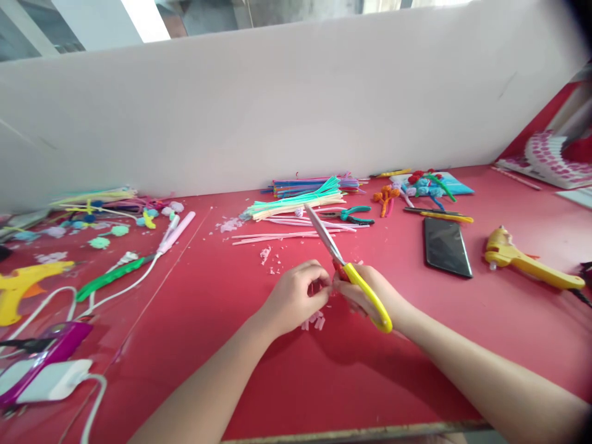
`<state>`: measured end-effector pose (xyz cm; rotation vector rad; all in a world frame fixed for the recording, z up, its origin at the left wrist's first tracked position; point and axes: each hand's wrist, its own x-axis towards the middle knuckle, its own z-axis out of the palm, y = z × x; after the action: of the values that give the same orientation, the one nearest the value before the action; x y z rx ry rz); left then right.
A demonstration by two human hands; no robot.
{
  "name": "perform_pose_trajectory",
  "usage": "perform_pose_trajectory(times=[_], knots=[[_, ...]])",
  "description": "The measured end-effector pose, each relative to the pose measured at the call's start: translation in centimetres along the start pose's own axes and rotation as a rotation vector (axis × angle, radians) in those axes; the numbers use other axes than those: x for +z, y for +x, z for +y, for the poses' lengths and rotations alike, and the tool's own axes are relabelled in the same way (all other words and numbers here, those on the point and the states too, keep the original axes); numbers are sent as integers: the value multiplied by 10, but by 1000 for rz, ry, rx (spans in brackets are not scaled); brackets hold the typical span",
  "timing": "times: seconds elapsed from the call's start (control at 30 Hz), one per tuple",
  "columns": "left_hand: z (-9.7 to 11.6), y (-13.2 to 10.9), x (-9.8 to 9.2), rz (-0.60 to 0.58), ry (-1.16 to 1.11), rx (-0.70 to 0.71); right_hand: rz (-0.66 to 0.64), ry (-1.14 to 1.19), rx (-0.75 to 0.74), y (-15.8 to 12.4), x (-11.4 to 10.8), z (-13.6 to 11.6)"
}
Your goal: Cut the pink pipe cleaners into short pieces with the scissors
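My right hand (370,290) is closed around yellow-handled scissors (363,285), whose blades point up and away to the left. Close beside it, my left hand (300,293) has thumb and forefinger pinched together; anything between them is too small to make out. The fingertips of both hands nearly meet. Just below them lie short pale pink clippings (315,320). More pink scraps (265,254) are scattered beyond my left hand, in front of several long pink pipe cleaners (263,237).
Bundles of mint pipe cleaners (296,201), teal-handled pliers (354,214) and a black phone (447,246) lie farther back. A yellow glue gun (527,259) is at right. Another glue gun (23,287), a cased power strip (50,370) and cables fill the left. A white partition (277,111) stands behind.
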<state>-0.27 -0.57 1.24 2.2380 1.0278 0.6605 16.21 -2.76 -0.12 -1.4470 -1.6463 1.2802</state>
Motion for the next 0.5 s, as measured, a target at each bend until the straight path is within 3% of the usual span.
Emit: perform_pose_trajectory(times=[0.1, 0.23, 0.33, 0.5], knots=[[2, -1, 0, -15, 63, 36, 5, 19, -24, -1, 1, 0], [-2, 1, -1, -13, 157, 51, 138, -1, 7, -1, 0, -1], [-16, 3, -5, 49, 302, -51, 217, 24, 15, 1, -5, -2], [-35, 5, -7, 201, 394, -190, 216, 51, 53, 5, -11, -1]])
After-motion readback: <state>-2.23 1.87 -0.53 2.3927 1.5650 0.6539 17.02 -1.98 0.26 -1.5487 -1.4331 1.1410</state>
